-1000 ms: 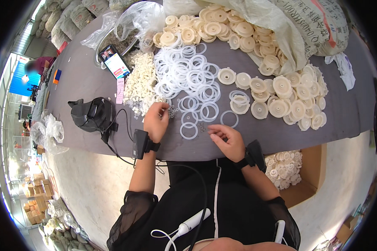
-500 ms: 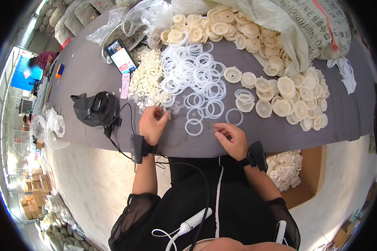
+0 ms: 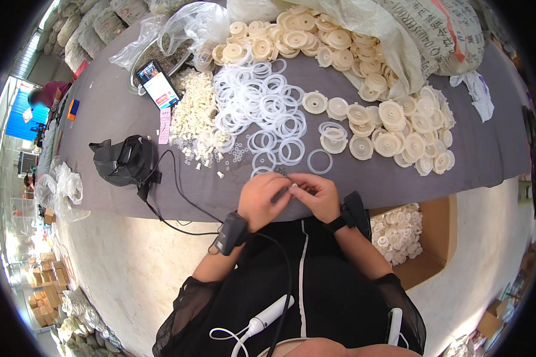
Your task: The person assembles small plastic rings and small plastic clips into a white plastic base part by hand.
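Note:
My left hand (image 3: 261,199) and my right hand (image 3: 320,197) meet at the table's near edge, fingertips pinched together. Between them shows a small white plastic piece (image 3: 293,186), mostly covered by the fingers. What else my right fingers hold is hidden. Just beyond my hands lies a little cluster of small dark metal pieces (image 3: 281,170), partly covered. Large translucent rings (image 3: 268,101) spread out behind them. To their left is a heap of small cream plastic parts (image 3: 195,104), with tiny translucent washers (image 3: 238,152) scattered at its near side. Cream round discs (image 3: 393,143) lie to the right.
A black bag (image 3: 125,160) with a cable and a phone (image 3: 158,84) lie on the left. More discs spill from a woven sack (image 3: 426,35) at the back. Below the table's right edge stands a cardboard box (image 3: 441,238) of white parts. Another person (image 3: 50,94) is far left.
My left hand has left the small cream parts and come right, toward my body. My right hand has shifted slightly to meet it, and both now pinch around the small white piece.

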Demonstrator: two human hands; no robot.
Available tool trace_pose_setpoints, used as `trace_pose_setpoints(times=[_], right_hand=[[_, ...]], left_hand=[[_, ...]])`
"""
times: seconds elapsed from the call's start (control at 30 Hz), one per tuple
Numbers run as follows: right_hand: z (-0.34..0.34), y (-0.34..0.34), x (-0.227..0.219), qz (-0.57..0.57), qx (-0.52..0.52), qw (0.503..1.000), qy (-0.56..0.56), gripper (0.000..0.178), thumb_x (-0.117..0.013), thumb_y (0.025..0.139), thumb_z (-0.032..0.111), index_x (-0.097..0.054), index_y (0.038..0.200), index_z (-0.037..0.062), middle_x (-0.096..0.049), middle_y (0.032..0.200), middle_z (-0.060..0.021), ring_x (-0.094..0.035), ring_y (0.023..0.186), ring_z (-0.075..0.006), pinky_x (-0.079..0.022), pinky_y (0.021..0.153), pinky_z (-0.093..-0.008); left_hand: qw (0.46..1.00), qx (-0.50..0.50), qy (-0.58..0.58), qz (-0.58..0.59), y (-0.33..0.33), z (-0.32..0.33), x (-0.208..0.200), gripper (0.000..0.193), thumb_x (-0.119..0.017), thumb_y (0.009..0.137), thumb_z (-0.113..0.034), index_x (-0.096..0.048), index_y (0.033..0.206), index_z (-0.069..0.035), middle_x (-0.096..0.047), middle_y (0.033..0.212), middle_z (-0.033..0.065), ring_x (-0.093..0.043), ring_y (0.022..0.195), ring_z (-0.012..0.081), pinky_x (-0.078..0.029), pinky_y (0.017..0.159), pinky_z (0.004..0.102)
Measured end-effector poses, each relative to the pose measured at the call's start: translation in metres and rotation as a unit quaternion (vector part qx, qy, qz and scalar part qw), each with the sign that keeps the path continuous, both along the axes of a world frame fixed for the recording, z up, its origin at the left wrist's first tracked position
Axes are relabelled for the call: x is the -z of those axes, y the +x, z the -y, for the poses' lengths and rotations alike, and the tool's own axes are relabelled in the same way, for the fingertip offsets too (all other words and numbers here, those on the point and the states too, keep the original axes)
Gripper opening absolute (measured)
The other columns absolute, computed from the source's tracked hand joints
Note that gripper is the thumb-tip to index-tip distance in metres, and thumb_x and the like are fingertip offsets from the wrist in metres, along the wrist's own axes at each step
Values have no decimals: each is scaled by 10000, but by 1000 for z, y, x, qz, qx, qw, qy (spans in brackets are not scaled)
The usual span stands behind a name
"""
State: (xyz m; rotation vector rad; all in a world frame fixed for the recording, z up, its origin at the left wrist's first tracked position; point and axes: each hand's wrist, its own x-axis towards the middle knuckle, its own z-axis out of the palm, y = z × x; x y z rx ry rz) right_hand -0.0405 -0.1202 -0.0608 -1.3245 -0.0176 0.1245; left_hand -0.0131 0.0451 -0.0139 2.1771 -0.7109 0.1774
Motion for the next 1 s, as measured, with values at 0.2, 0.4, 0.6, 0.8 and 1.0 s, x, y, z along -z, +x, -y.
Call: trace_pose_setpoints(times=[0.2,0.4,0.6,0.8,1.0], right_hand=[[8,-2,0,-15,54,997,-53,178,-584,853,27,-618,1014,-40,-656,859,-72,-622,721,-105,-492,662,-216],[10,-1,0,17,39,994,-97,168,-642,803,43,-652,970,30,-612,770,-43,-570,651,-84,-461,594,-215],[10,4,-2,49,65,992,-100,211,-664,789,55,-643,997,32,-573,779,-30,-561,684,-81,-460,617,-213],[11,3,3,-37,13,999,3,205,-645,820,64,-633,1014,2,-634,826,-44,-596,704,-86,-477,638,-214],[7,0,-12,-43,13,989,139,168,-603,845,28,-607,1004,-23,-651,830,-89,-627,715,-125,-520,657,-238]], left_hand=[[996,-63,45,-49,6,1,18,220,-697,698,-84,-588,885,-48,-556,774,90,-562,678,239,-452,600,339],[991,-92,92,-28,13,5,28,235,-680,698,-75,-568,901,-36,-522,772,87,-539,691,239,-442,617,336],[988,-46,-70,-128,-1,14,6,250,-636,682,35,-578,918,-24,-564,848,74,-563,733,174,-452,668,275],[980,5,-148,-131,-7,17,5,299,-602,714,71,-602,1003,-5,-585,909,73,-571,768,139,-456,699,243],[911,-27,-304,-278,-12,9,18,268,-562,780,88,-613,1034,19,-592,921,51,-574,817,103,-453,733,222]])
